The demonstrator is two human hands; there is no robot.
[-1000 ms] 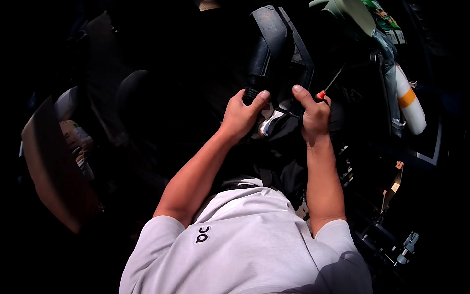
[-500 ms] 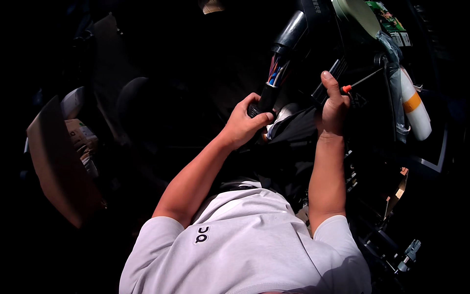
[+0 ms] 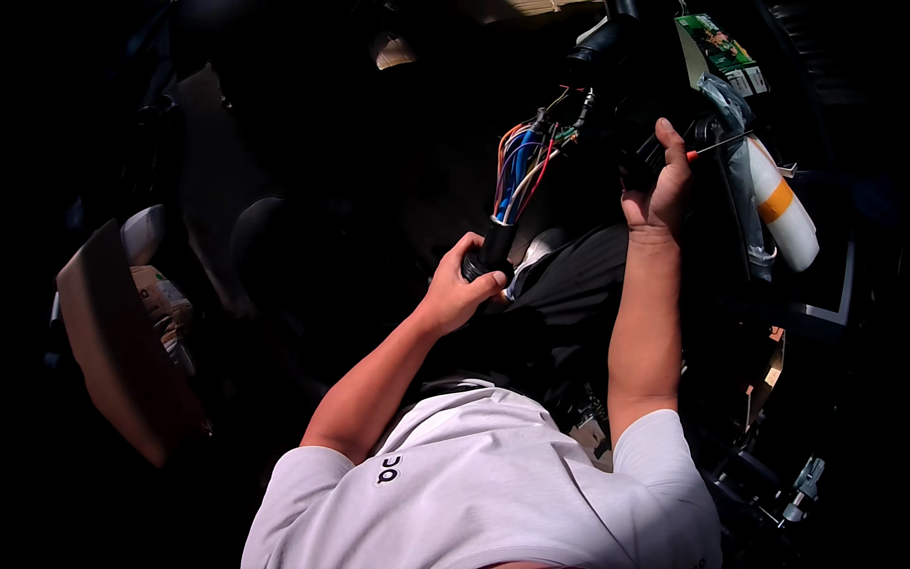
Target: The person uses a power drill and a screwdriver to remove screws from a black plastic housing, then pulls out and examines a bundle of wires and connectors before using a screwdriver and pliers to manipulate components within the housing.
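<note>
My left hand [image 3: 463, 287] is closed around the black sleeve [image 3: 495, 248] of a cable bundle. Coloured wires [image 3: 521, 166] fan out of that sleeve and run up to a black housing [image 3: 607, 43] at the top. My right hand [image 3: 656, 194] is raised to the right of the wires, holding a thin screwdriver [image 3: 713, 147] with a red collar. Its fingers rest against a dark part beside the housing. Most of the surroundings lie in deep shadow.
A white cylinder with an orange band [image 3: 782, 213] hangs at the right, below a green printed tag [image 3: 720, 47]. A brown curved panel [image 3: 123, 351] and a cardboard box [image 3: 161, 299] sit at the left. Metal brackets [image 3: 801, 479] show at the lower right.
My hands have spread apart. The left hand came down and left with the black sleeve, baring the coloured wires. The right hand rose up and to the right with the screwdriver.
</note>
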